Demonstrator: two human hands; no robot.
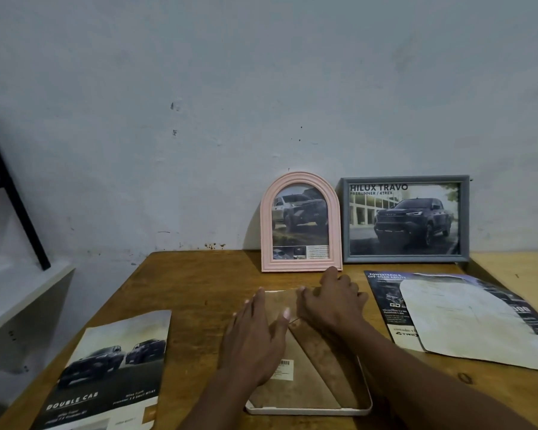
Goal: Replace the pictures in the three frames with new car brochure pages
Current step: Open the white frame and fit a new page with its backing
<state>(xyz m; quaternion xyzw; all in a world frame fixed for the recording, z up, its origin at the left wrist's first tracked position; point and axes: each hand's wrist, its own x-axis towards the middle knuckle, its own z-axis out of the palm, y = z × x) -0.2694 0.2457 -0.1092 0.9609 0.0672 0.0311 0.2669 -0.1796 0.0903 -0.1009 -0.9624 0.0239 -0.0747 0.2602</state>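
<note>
A white frame (pixel 311 409) lies face down in the middle of the wooden table, its brown backing board with a barcode sticker facing up. My left hand (pixel 255 339) rests flat on the backing, fingers spread. At the frame's far edge my right hand (pixel 333 301) has its fingers curled on the backing. A pink arched frame (pixel 266 228) and a grey rectangular frame (pixel 404 258) stand against the wall, each showing a pickup truck page. One brochure page reading "DOUBLE CAB" (pixel 112 367) lies at the left. Another brochure page (pixel 382 293) lies at the right under a white arch-shaped sheet (pixel 466 321).
The wooden table (pixel 199 280) stands against a pale wall. A white shelf unit (pixel 22 293) and a black slanted bar (pixel 10 193) are at the left beyond the table's edge.
</note>
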